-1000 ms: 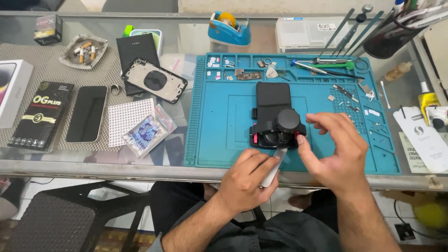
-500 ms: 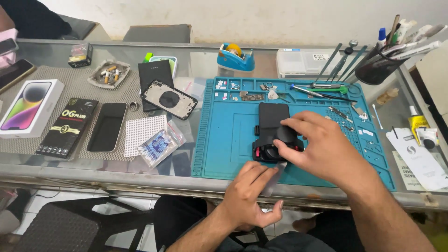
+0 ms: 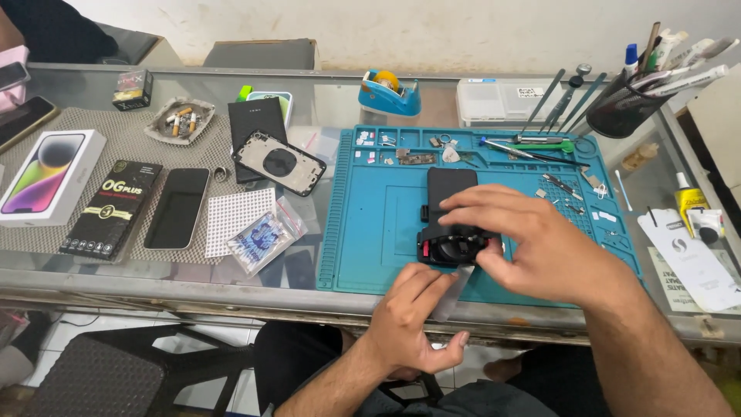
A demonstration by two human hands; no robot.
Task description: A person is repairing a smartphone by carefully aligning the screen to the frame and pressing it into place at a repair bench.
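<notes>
We see black phone (image 3: 451, 193) in black clamp (image 3: 451, 245) on blue mat (image 3: 370, 232), long axis running away from us. R hand (image 3: 540, 247) curled over clamp, nearer. L hand (image 3: 413, 324) just below, pinching 1 clear strip (image 3: 454, 292). Count: 1 phone, 1 clamp, 2 hands.

A glass-topped table (image 3: 93, 282) stands before a pale, scuffed wall (image 3: 432, 27); white floor tiles (image 3: 193, 390) show underneath in even light.
</notes>
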